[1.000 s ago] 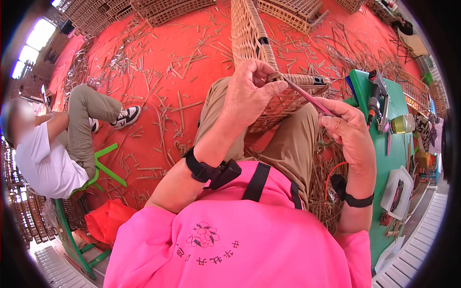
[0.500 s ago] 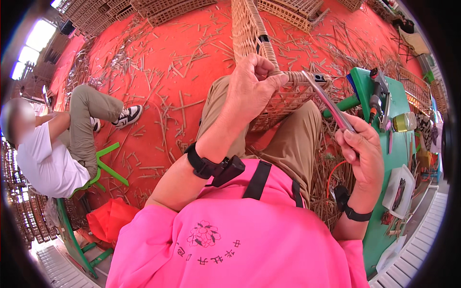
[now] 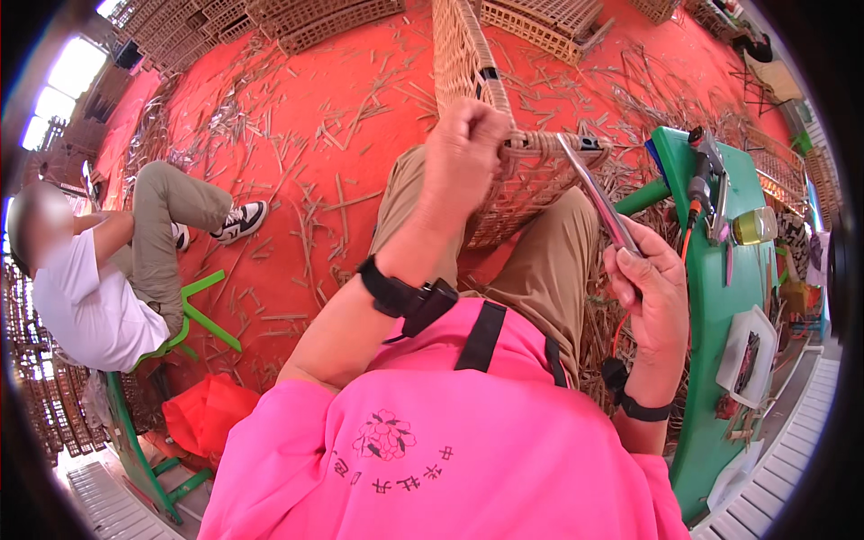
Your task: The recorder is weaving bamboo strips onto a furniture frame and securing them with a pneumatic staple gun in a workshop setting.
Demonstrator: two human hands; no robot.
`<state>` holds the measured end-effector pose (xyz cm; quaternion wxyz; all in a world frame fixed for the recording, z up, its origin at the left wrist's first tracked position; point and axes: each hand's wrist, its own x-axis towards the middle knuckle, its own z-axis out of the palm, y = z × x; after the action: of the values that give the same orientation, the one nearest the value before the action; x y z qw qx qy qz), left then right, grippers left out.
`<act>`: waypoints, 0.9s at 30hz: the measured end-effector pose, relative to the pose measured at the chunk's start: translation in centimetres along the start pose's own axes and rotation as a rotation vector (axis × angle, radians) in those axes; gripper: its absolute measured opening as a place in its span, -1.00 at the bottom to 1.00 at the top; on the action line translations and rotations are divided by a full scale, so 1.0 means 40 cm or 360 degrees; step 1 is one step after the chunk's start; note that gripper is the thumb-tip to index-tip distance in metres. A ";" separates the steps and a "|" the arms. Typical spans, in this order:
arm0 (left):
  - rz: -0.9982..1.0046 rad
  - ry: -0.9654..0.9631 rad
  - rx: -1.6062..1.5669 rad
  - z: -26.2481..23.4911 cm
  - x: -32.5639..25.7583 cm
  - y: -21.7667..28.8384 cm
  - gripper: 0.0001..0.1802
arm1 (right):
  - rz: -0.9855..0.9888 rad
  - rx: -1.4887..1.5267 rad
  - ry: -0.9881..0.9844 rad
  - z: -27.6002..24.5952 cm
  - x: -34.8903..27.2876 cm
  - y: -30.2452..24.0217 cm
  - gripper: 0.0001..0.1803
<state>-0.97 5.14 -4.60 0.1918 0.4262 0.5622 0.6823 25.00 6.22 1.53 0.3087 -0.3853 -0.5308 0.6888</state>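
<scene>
Currently left hand (image 3: pixel 463 148) pinches woven panel's (image 3: pixel 517 193) top edge; right hand (image 3: pixel 650 290) closed around metal tool (image 3: pixel 598 200). Best keep edge steady, tool tip low.

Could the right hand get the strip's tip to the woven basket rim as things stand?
Probably yes: the right hand holds the flat strip, whose tip already lies at the woven basket rim, beside the left hand.
</scene>
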 end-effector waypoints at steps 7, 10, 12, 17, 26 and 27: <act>-0.0060 -0.0329 0.0226 -0.084 -0.049 -0.014 -0.42 | -0.0385 0.0028 0.0317 0.019 0.022 0.023 -0.52; 0.0294 -0.0311 0.0781 -0.067 -0.068 -0.008 -0.33 | -0.0431 0.0082 0.0295 0.018 0.074 0.019 -0.52; 0.0360 -0.0250 0.0846 -0.047 -0.062 -0.019 -0.33 | -0.0509 0.0155 0.0361 0.023 0.120 0.028 -0.58; 0.0608 -0.0106 0.0748 -0.029 -0.047 -0.064 -0.54 | -0.0594 0.0193 0.0541 0.026 0.238 0.057 -0.66; 0.0599 -0.0091 0.0587 -0.035 -0.030 -0.089 -0.57 | -0.0358 0.0355 0.0324 0.065 0.287 0.075 -0.72; 0.0590 -0.0091 0.0579 -0.034 -0.028 -0.087 -0.57 | -0.0353 0.0327 0.0366 0.062 0.286 0.075 -0.72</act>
<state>-2.19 4.51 -8.23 -0.0005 0.5684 0.5825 0.5810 16.98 13.81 -3.37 0.4790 -0.3672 -0.4582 0.6526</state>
